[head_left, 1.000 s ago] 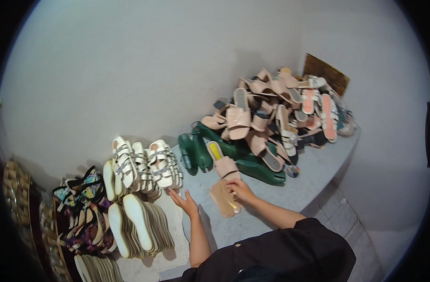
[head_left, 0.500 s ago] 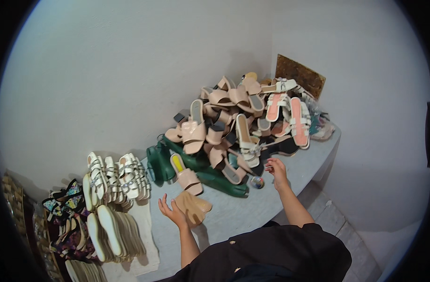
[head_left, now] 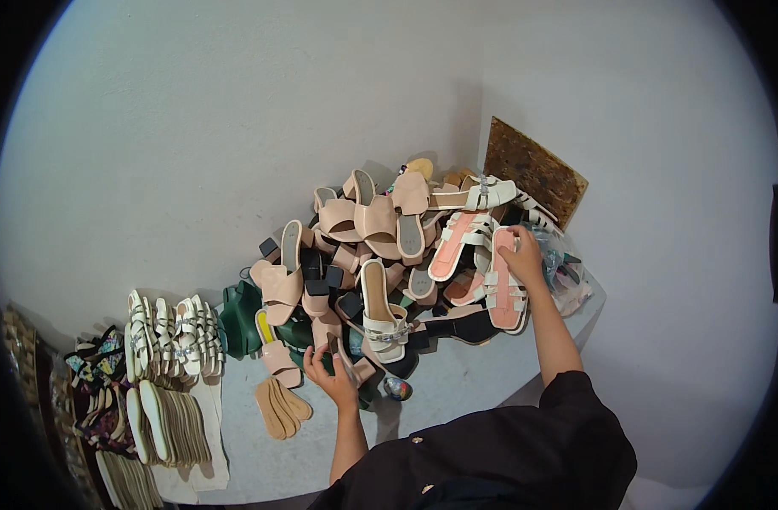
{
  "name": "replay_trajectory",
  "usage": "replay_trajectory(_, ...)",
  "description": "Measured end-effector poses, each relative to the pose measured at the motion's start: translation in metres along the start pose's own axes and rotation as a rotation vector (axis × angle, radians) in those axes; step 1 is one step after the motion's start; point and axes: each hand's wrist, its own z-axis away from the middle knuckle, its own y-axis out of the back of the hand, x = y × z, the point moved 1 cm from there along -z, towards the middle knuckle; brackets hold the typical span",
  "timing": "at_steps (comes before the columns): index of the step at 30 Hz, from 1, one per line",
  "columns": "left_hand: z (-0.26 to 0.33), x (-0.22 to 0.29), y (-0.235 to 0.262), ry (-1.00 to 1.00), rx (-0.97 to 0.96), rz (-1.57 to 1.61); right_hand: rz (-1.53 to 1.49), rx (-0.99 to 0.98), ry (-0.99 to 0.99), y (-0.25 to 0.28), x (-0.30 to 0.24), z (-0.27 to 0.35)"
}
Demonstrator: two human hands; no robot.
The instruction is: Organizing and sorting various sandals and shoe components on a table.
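My right hand point(head_left: 525, 257) is closed on the upper end of a white strappy sandal point(head_left: 506, 289) with a pink insole, at the right side of a heap of sandals. My left hand point(head_left: 333, 381) hovers with fingers apart at the heap's front edge, close to a beige heeled sandal point(head_left: 328, 325); whether it touches is unclear. A white slide sandal with a brown insole point(head_left: 374, 297) lies between the hands. Left of my left hand are a beige slide with a yellow patch point(head_left: 278, 357) and a fanned stack of tan insoles point(head_left: 280, 410).
White strappy sandals point(head_left: 185, 336) stand in rows at the left, behind stacked pale soles point(head_left: 172, 425). Green shoe-shaped pieces point(head_left: 240, 319) lie beside the heap. A small shiny multicoloured object point(head_left: 397, 388) sits on the grey table point(head_left: 457, 387). A brown board point(head_left: 537, 170) leans in the corner.
My right hand has moved from beside the small shiny object to the pink-insoled sandal and taken hold of it. My left hand has gone from the tan insoles to the heap's edge. The view has shifted.
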Motion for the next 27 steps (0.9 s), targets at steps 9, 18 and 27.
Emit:
replay_trajectory(9, 0.006, 0.018, -0.015, -0.033, -0.009, -0.111, 0.388, -0.349, -0.186, -0.020, 0.020, -0.051)
replay_trajectory(18, 0.021, 0.041, -0.036, 0.271, -0.403, 0.260, -0.500, -0.360, -0.144, 0.030, -0.065, 0.033)
replay_trajectory(27, 0.092, 0.026, -0.104, 1.376, -1.507, 1.238, -0.730, -0.750, 0.089, -0.014, -0.081, 0.176)
